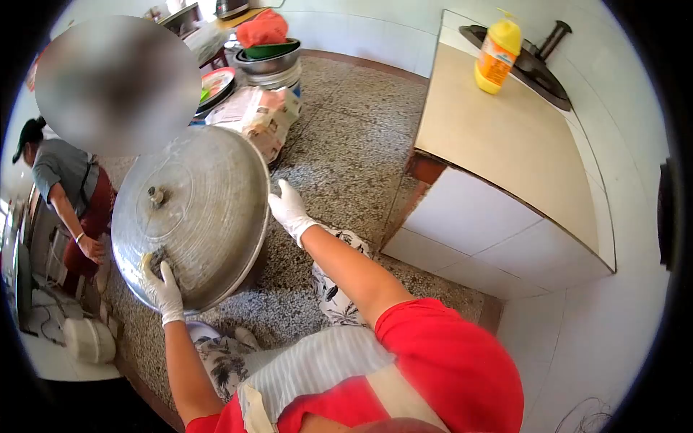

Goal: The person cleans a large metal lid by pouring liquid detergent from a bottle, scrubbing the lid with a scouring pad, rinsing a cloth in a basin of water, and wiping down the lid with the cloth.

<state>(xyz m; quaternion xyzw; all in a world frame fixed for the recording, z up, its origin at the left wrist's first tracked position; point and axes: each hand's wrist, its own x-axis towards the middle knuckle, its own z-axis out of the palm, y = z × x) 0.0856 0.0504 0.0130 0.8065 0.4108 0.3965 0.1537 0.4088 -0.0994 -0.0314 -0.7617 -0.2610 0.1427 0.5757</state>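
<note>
Head view: a large domed metal lid (216,184) was seen between the two gloved hands, in front of the person's legs; what it rested on was hidden.
Left hand: the left hand (166,294) was laid on the lid's near face, and its thumb and fingers were closed around a small scouring pad (159,260), which was pressed to the metal.
Right hand: the right hand (291,211) was held at the rim with its thumb raised; whether the rim was gripped or merely steadied could not be told.
Handling: the lid was judged heavy for its breadth, stiff and hardly fragile, though possibly slippery under thin gloves if wet. A hold was best taken at opposite sides of the rim (261,242); the small knob (156,196) was judged too slight for its full weight.
Look: the metal was dull grey, marked by rings and pale streaks, with darker patches near the left hand.
Surroundings: a yellow bottle (498,56) was placed on the counter (505,137) beyond the right hand, and a bending co-worker (68,177) was seen past the lid, farther to the left of the left hand.
</note>
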